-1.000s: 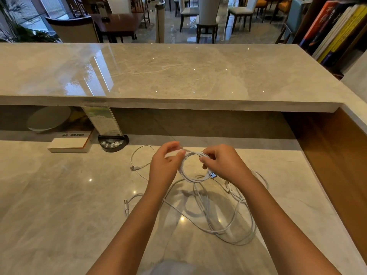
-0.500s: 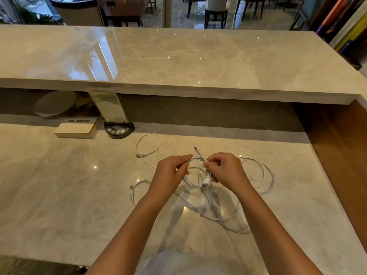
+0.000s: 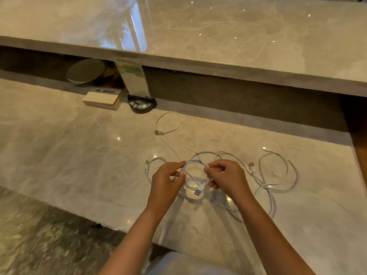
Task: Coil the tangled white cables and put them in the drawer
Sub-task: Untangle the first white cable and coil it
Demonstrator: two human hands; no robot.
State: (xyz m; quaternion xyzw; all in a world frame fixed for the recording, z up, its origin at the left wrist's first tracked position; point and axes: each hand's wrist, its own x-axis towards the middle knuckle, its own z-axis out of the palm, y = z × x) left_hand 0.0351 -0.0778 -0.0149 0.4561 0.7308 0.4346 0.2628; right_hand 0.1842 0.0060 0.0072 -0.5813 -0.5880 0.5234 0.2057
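A small coil of white cable (image 3: 193,165) hangs between my hands just above the marble desk (image 3: 69,159). My left hand (image 3: 165,182) pinches its left side; my right hand (image 3: 225,178) grips its right side, with a USB plug (image 3: 197,192) dangling below. More loose white cable (image 3: 278,175) lies in loops to the right and under my forearms. Another thin cable (image 3: 168,124) curls farther back, and a short end (image 3: 148,165) lies left of my left hand. No drawer is in view.
A raised marble counter (image 3: 218,36) overhangs the back of the desk. Beneath it stand a white box (image 3: 101,99), a black round device (image 3: 142,105) and a grey disc (image 3: 86,71). A wooden wall (image 3: 360,145) bounds the right. The desk's front edge lies at lower left.
The view has tilted down and turned left. The coil stays held between both hands, and the USB plug now hangs below my right hand.
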